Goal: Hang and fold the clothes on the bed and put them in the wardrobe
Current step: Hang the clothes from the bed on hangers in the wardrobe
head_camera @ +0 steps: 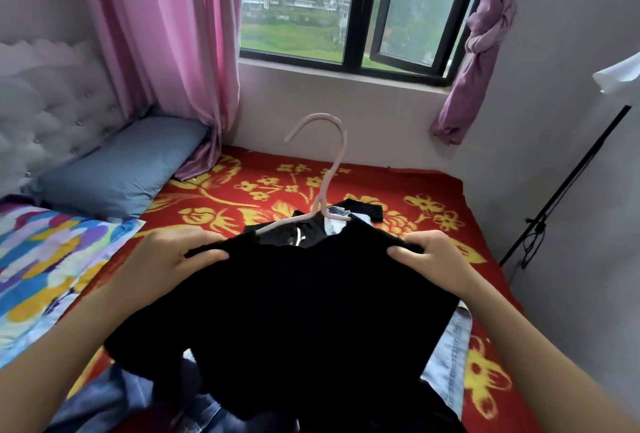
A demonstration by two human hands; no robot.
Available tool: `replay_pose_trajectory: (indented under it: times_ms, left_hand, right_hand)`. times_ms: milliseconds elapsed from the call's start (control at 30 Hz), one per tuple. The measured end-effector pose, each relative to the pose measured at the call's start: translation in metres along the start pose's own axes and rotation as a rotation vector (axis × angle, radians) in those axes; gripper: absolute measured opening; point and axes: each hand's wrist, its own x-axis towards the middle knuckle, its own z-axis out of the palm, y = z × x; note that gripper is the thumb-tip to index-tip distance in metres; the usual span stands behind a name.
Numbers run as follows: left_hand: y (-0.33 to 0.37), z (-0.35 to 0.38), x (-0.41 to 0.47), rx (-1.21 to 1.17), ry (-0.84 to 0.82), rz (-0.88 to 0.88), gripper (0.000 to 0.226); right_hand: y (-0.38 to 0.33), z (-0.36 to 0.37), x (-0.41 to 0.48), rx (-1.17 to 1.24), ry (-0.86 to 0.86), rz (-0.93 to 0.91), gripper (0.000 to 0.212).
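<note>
A black garment [304,311] is held up over the bed, spread between my two hands. My left hand [173,256] grips its left shoulder and my right hand [436,256] grips its right shoulder, thumbs on the near side. A pale pink hanger [329,172] sits inside the neck opening, with its hook standing up toward the window. Under and behind the black garment lie more clothes: light denim [450,363] at the right, blue jeans [114,394] at the lower left, and a dark piece [363,209] farther back.
The bed has a red blanket with yellow flowers [450,217]. A grey-blue pillow [121,169] and a multicoloured pillow [41,259] lie at the left by the padded headboard. Pink curtains [173,34] frame the window. A black stand [561,190] leans at the right wall.
</note>
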Motion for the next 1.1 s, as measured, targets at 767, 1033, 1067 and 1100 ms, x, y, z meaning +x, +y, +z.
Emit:
replay_pose_trajectory:
  times_ms: [767,1033,1067,1100]
  left_hand:
    - [0.021,0.005,0.009,0.428,0.283,0.176,0.057]
    - [0.045,0.006,0.029,0.415,0.283,0.219,0.046]
    - [0.044,0.004,0.028,0.421,0.306,0.196,0.046]
    - [0.043,0.001,0.027,0.415,0.331,0.168,0.044]
  right_hand:
    - [0.036,-0.006,-0.024,0.397,0.035,0.039,0.032]
    - [0.038,-0.018,-0.031,0.494,0.069,0.004,0.036]
    - [0.040,-0.023,-0.034,0.458,0.068,-0.021,0.041]
    - [0.044,-0.029,-0.037,0.425,0.072,-0.039,0.040]
